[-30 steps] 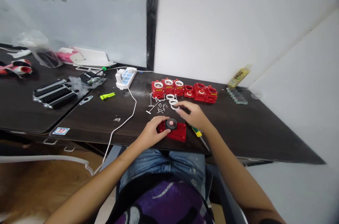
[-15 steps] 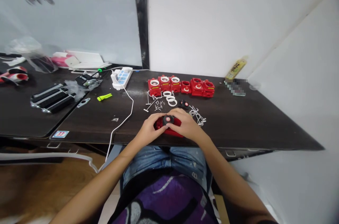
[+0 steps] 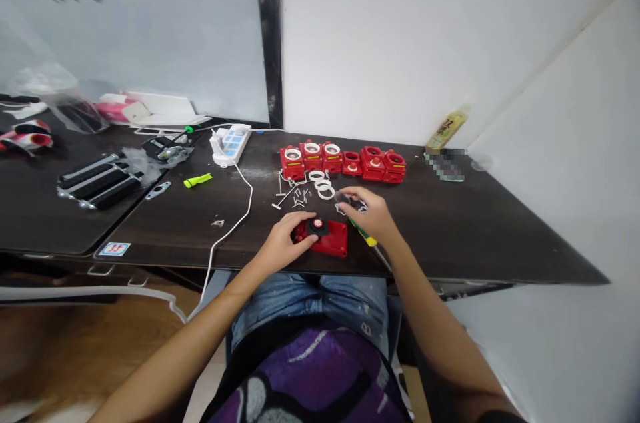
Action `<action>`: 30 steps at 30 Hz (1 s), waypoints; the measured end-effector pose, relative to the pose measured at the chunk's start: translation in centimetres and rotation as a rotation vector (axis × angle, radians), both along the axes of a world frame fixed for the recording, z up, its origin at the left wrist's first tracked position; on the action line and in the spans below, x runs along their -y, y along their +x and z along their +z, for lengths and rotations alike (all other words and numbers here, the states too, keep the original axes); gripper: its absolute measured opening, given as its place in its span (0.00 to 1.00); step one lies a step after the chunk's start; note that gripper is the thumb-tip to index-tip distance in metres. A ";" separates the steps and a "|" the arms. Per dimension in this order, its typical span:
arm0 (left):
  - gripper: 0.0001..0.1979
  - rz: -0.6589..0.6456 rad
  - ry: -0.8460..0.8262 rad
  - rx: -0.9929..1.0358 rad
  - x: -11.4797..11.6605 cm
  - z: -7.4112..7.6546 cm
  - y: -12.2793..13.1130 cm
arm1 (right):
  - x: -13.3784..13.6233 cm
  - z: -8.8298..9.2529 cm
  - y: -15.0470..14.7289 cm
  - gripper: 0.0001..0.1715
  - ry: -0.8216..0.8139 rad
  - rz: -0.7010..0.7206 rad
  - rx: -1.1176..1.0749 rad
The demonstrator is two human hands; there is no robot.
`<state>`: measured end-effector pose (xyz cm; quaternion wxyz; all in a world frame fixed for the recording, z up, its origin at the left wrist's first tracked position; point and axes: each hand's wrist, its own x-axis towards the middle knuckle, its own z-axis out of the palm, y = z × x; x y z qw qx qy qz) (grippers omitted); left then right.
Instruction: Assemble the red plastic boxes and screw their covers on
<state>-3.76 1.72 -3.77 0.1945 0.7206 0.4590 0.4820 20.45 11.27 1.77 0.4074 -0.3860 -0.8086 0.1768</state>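
Observation:
My left hand point(image 3: 290, 236) grips a black round part point(image 3: 319, 228) with a red-and-white centre, between thumb and fingers. That part sits on the left half of a red plastic housing point(image 3: 334, 240) lying near the table's front edge. To the right, my right hand point(image 3: 370, 213) reaches over the table with thumb and fingers around another dark round part point(image 3: 343, 198), which is blurred. Beneath the right hand lies a screwdriver point(image 3: 369, 240) with a green and yellow handle, partly covered. White metal hooks are mostly hidden behind the right hand.
Several red housings point(image 3: 373, 163) stand in a row at the back, some with white rings. Loose white rings point(image 3: 324, 188), small screws point(image 3: 300, 196) and T-shaped rods point(image 3: 284, 198) lie before them. A power strip point(image 3: 231, 144) and its white cable point(image 3: 250, 193) are left.
My right hand has left the red housing and moved right and away from me to the dark round parts, uncovering the housing's right half and the screwdriver. My left hand stays in place.

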 end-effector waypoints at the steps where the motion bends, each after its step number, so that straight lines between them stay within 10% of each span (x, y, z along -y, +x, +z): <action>1: 0.22 0.000 -0.002 0.002 0.0 0.0 0.0 | -1.2 -0.2 0.8 0.15 -0.032 -0.088 0.027; 12: 0.23 -0.037 0.024 0.018 -0.1 0.1 -0.1 | -9.5 -1.6 5.2 0.05 -0.166 -0.207 0.299; 30: 0.23 0.008 -0.025 0.029 0.0 -0.1 -0.1 | -10.2 -3.2 5.0 0.03 -0.110 -0.129 0.357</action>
